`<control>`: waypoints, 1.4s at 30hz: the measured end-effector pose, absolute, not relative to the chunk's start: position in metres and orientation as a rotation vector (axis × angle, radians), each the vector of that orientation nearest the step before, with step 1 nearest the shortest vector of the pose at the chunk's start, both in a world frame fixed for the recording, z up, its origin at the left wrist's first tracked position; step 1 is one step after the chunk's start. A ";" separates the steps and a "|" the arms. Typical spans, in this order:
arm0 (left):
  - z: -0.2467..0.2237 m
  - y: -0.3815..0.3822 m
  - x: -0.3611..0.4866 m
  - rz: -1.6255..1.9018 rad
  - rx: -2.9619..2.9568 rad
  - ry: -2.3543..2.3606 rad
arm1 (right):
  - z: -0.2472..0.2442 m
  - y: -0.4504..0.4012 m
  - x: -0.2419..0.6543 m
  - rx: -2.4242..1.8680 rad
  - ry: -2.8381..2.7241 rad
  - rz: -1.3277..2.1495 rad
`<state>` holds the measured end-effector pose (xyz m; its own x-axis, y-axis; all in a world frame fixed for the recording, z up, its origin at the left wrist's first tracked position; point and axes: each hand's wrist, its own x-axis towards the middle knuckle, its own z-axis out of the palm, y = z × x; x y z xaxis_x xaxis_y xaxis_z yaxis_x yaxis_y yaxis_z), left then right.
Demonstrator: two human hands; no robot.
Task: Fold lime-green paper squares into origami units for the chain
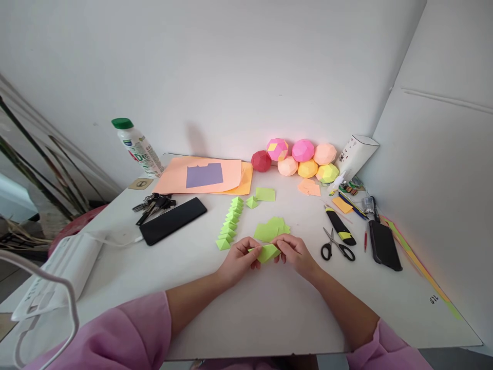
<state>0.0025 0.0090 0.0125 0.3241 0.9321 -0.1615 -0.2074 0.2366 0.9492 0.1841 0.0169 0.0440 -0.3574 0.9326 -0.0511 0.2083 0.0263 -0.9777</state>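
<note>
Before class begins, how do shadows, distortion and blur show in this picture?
Head view: a soft shadow marks the wall right of the bottle; bottle and white cylinder lean outward, likely lens distortion; left hand and right hand show no obvious blur.

The white table [308, 318] has a row of folded green paper pieces [230, 222], keys [154, 204], scissors [334, 242], a utility knife [339, 226], plus some faceted paper balls [307, 168].

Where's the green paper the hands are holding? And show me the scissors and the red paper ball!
Held green paper [268, 253]: head view, middle of its folded face.
Scissors [333, 239]: head view, where the blades cross.
Red paper ball [261, 161]: head view, middle of its front.
</note>
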 end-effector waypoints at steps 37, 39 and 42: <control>0.006 0.009 0.004 1.048 0.925 0.877 | 0.047 0.017 0.184 -1.273 -1.733 1.207; 0.008 0.009 0.004 1.050 0.905 0.876 | 0.047 0.016 0.184 -1.274 -1.732 1.192; 0.010 0.009 0.004 1.050 0.897 0.852 | 0.045 0.017 0.185 -1.265 -1.747 1.159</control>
<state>0.0038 0.0087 0.0099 0.2693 0.9516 -0.1481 -0.3414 0.2381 0.9093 0.1855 0.0169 0.0451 -0.2971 0.9546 0.0229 0.3496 0.1311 -0.9277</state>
